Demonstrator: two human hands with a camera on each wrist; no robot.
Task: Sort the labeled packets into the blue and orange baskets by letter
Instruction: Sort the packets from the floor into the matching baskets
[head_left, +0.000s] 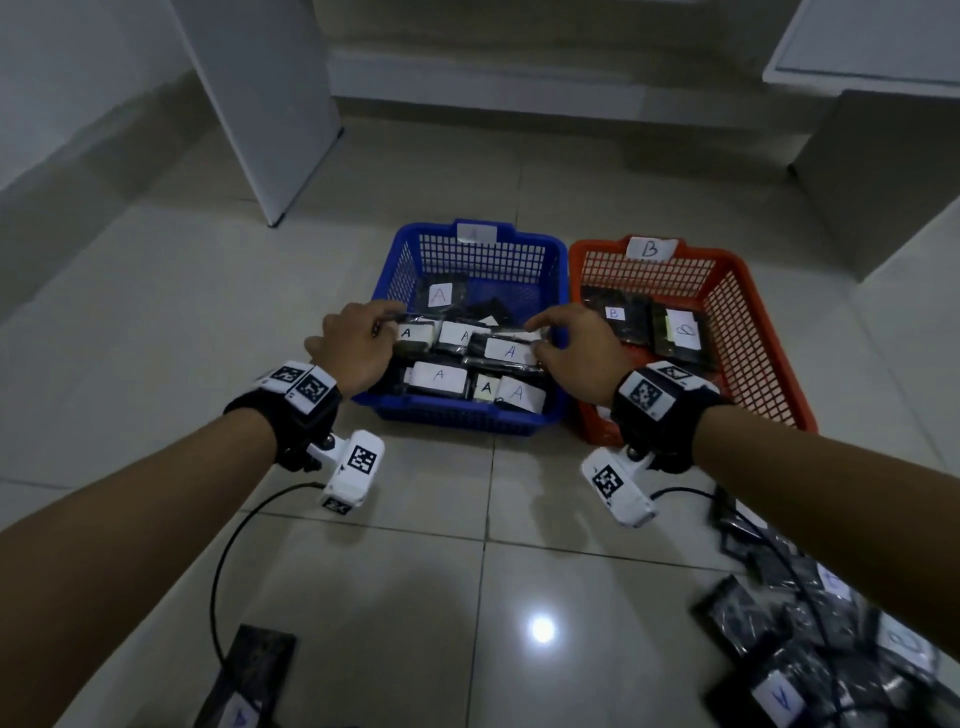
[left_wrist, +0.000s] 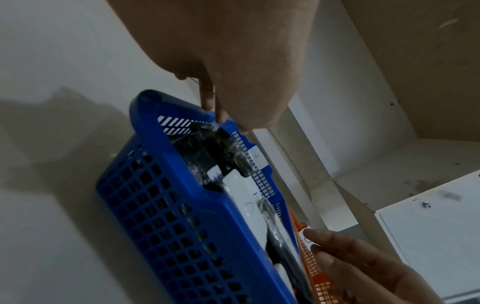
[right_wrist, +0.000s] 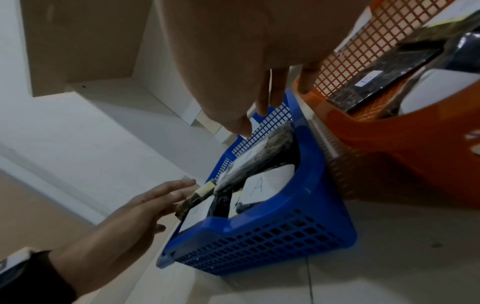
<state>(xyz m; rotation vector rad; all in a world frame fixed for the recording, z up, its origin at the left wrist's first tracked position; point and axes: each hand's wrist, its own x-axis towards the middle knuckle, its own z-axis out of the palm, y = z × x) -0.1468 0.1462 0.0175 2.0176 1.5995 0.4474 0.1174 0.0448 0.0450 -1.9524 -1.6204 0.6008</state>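
I'm settling A packets in the blue basket (head_left: 410, 410): my left hand (head_left: 358, 345) and right hand (head_left: 576, 353) hover over them, fingers relaxed, gripping nothing. Seven A labels show there; the orange basket (head_left: 753, 332) shows two packets. Next I'd fetch from the floor pile (head_left: 810, 634).

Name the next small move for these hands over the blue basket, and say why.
Probably draw both hands back toward the loose packets on the floor. The left hand and right hand hover with relaxed fingers over the blue basket, apparently holding nothing, while unsorted packets still wait.
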